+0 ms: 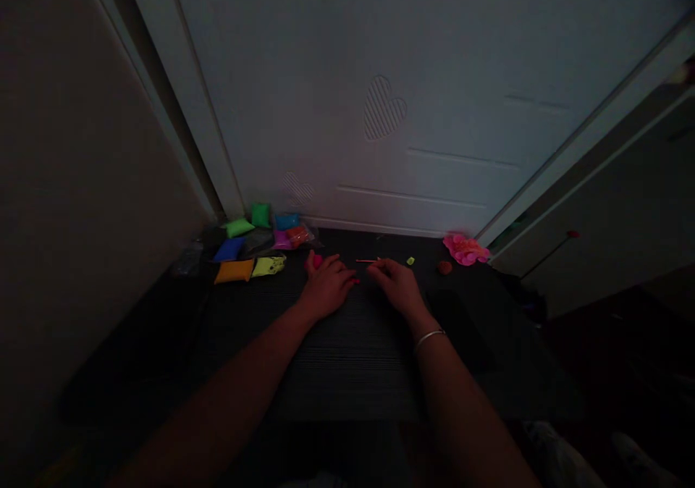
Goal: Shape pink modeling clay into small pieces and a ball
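Observation:
My left hand [327,287] lies palm down on the dark table, its fingers stretched forward and slightly apart. Bright pink clay [317,261] shows at the outer fingers of that hand, and a small pink piece [355,281] shows by its thumb side. To the right, my right hand [399,283] has thumb and forefinger pinched together; whatever is between them is too small and dark to make out. A thin orange-red stick [365,261] lies level just behind those fingertips. A silvery bracelet [428,337] circles the right wrist.
Several coloured clay packets, including an orange one [234,271] and a blue one [229,249], lie at the table's back left. A yellow-green bit [410,261], a brownish ball [444,267] and a pink petalled piece [465,250] are at back right. A white panel [326,111] rises behind.

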Tool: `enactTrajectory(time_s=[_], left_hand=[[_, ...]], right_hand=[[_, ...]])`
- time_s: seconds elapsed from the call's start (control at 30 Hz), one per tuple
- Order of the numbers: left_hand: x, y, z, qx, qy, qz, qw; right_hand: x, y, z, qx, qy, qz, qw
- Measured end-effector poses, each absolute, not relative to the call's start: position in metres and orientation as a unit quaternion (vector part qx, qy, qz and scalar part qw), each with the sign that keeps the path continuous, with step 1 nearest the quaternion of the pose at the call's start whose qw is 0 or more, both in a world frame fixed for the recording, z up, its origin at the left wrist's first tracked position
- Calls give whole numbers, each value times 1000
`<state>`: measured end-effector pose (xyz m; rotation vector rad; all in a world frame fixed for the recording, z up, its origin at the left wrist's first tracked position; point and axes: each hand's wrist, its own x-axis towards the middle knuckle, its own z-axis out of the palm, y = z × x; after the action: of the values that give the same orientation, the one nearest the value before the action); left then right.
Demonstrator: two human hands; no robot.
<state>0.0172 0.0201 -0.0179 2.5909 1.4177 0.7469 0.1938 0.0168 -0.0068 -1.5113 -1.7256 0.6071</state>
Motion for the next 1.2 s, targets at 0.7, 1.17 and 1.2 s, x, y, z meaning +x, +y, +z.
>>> enactTrajectory(time_s=[0.7, 1.17, 1.2], left_hand=[[12, 24, -21, 837, 478, 263, 39], [11, 24, -19, 834, 483, 263, 41], [12, 24, -19, 834, 483, 263, 42]], right_hand=[[199, 17, -6, -580, -724, 211, 307], [199, 17, -8, -582, -752, 183, 251], [199, 17, -8, -583, -751, 182, 251]])
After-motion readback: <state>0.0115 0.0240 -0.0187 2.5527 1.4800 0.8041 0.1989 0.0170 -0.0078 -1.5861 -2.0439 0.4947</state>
